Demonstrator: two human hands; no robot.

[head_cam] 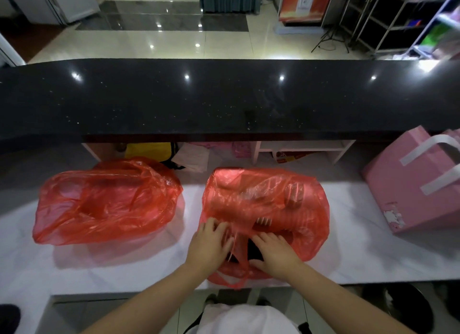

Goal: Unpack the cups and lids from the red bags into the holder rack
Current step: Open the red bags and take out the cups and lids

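Single head-worn view, forward and steeply down, close over the white counter (348, 234).

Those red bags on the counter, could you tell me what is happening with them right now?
A person is working at the mouth of the right red bag with both hands: the left hand and the right hand are at its gathered handles near the edge of the white counter. The left red bag lies untouched beside it. Nothing has been taken out yet, and no holder rack is in view. A pink paper bag stands to the right.
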